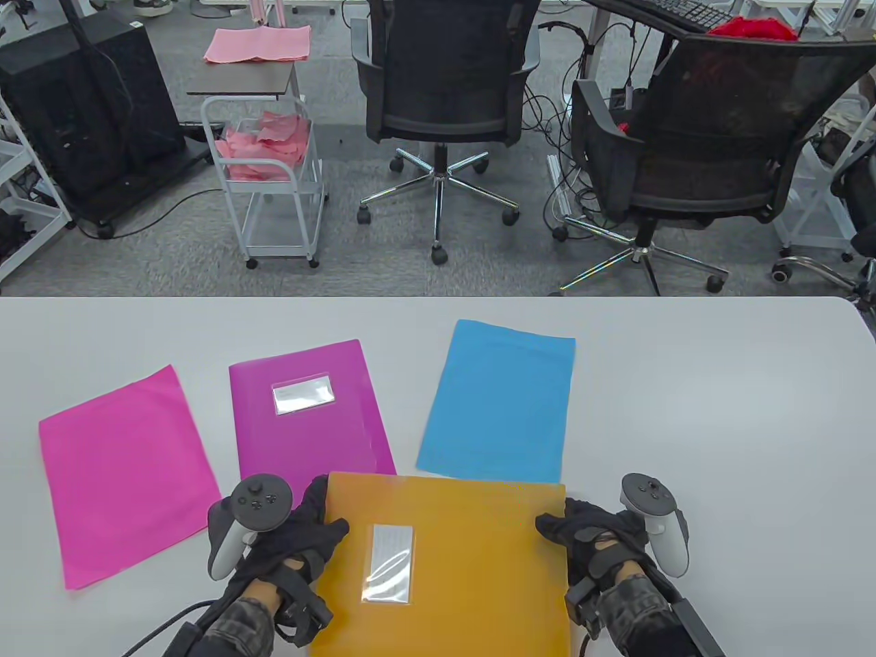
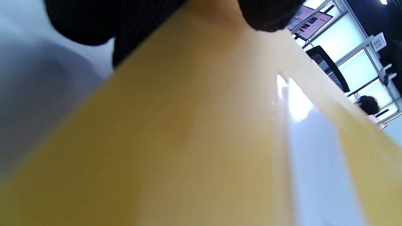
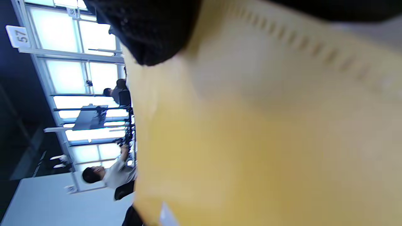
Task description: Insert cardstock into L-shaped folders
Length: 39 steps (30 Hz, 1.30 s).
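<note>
Nearest the bottom edge of the table view, an orange folder with a clear label pocket on its cover lies between the two gloved hands on the white tabletop. The left hand grips the folder's left edge, its fingers curled over onto the cover; in the left wrist view the dark fingertips sit at the top against the blurred orange folder. The right hand holds the right edge, its fingers touching the folder's border, and the right wrist view likewise shows a black fingertip pressed on the orange folder. Whether the folder is lifted or flat I cannot tell. Just beyond it, a magenta folder with its own label pocket lies partly tucked under the orange folder's far left corner. To its left a pink sheet of cardstock lies flat, apart from the folders. To the right of the magenta folder a blue sheet of cardstock lies flat, its near edge just beside the orange folder's far edge. Past the tabletop stand a white cart holding pink papers and two black office chairs.
</note>
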### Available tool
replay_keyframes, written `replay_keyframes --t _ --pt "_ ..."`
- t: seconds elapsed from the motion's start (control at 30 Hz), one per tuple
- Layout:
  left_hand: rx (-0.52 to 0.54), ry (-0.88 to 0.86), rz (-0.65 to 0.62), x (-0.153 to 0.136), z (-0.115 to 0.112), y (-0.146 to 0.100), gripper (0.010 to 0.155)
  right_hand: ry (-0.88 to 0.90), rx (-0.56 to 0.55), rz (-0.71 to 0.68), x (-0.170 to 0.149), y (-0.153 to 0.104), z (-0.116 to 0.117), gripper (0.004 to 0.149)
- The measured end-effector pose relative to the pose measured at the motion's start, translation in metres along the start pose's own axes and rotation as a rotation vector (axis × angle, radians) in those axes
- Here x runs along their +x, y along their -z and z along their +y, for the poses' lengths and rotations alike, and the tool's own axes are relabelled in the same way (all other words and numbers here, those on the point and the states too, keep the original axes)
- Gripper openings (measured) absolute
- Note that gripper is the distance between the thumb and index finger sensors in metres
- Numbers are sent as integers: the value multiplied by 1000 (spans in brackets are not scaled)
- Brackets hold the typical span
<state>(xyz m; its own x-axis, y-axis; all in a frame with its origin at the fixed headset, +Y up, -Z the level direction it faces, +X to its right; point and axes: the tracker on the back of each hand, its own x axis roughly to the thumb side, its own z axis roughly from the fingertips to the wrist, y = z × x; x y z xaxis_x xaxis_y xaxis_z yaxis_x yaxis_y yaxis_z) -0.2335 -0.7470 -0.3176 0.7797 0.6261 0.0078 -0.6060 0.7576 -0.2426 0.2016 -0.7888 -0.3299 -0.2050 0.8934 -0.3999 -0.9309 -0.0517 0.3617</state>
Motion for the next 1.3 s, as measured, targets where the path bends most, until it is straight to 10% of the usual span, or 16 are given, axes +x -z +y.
replay_keyframes --t 0.2,0.4,0.57,0.7,0.9,1.07,1.2,1.3 --pt "-55 253 -53 4 4 -1 113 -9 80 -54 4 3 4 41" --pt "-98 395 -139 15 -1 -2 91 -16 -10 -2 3 0 0 42" --pt "22 547 -269 32 -6 -9 79 61 -69 81 -5 -3 -5 42" --pt "248 573 -412 44 -5 -17 42 9 -79 119 -5 -4 -4 42" --pt "276 91 -307 40 4 -18 39 -510 -379 175 18 -13 6 56" --pt "264 141 -301 41 5 -16 39 -1144 -582 275 52 -24 36 88" --pt "260 135 -324 45 2 -17 39 -1104 -451 -155 69 -17 68 93" --pt "246 62 -352 47 2 -17 39 -938 -130 -291 63 -3 85 88"
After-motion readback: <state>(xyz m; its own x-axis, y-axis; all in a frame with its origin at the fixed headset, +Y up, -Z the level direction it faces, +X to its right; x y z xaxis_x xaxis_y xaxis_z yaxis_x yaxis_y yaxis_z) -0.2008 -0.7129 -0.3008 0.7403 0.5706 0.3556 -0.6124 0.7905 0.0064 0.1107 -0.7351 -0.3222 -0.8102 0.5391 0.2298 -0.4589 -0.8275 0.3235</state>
